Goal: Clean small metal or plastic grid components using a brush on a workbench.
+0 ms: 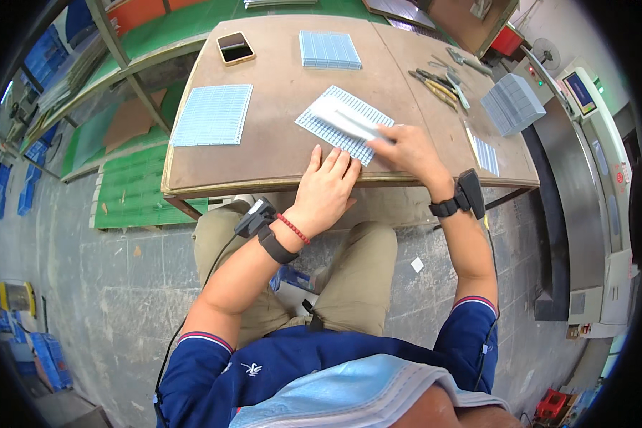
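Observation:
A light-blue gridded sheet point(317, 128) lies at an angle near the table's front edge. My left hand point(327, 182) rests with its fingers stretched out on the sheet's near edge. In my right hand point(412, 151) is a long white tool point(344, 118), gripped by its right end and slanting over the sheet. Motion blurs the tool, so its exact kind and whether it touches the sheet cannot be made out.
On the brown table point(264, 160) are a gridded blue sheet point(212, 115), a blue stack point(329, 50), a phone point(235, 48), pliers point(439, 89), another blue stack point(512, 105) and a striped piece point(486, 157). Green-topped shelving point(128, 68) stands left; a grey machine point(599, 157) stands right.

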Demonstrator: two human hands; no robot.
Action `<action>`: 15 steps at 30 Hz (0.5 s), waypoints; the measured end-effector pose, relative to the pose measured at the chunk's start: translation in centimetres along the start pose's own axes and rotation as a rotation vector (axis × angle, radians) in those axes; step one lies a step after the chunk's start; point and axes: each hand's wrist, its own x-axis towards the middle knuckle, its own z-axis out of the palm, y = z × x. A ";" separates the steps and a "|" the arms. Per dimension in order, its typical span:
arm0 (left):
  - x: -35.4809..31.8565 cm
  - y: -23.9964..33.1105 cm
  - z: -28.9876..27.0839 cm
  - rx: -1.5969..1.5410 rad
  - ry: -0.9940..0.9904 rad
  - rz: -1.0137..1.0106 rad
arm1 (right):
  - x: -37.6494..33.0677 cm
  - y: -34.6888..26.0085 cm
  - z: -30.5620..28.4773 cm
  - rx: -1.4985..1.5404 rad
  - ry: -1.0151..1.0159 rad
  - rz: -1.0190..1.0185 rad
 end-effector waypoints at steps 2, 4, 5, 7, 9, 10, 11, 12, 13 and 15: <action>0.1 0.0 -0.4 0.027 0.008 -0.013 | 0.9 -0.3 0.6 0.061 -0.029 0.016; 0.2 0.1 -0.5 0.024 0.024 0.000 | 2.5 1.2 0.0 0.112 -0.035 0.016; 0.4 0.3 -0.5 0.015 0.014 0.005 | 3.4 3.3 -0.5 0.176 -0.045 0.209; 0.5 0.3 0.0 0.002 0.002 0.010 | 5.0 4.2 -1.8 0.066 -0.105 0.557; 0.3 0.2 0.0 0.007 0.004 0.008 | 5.1 3.9 -0.4 0.032 -0.085 0.367; 0.4 0.1 0.1 0.003 0.000 0.006 | 4.9 3.6 0.5 -0.004 -0.072 0.185; 0.2 -0.1 0.1 0.027 0.017 0.003 | 4.5 1.3 1.5 0.010 -0.024 0.009; 0.1 -0.1 -0.1 0.024 0.008 0.002 | 4.7 0.3 2.0 0.016 -0.028 0.015; 0.4 -0.1 -0.4 0.031 0.007 -0.005 | 4.9 -0.4 2.5 0.053 -0.052 -0.019; 0.7 -0.1 -1.0 0.046 0.010 -0.007 | 6.7 -0.8 1.0 0.085 -0.213 0.130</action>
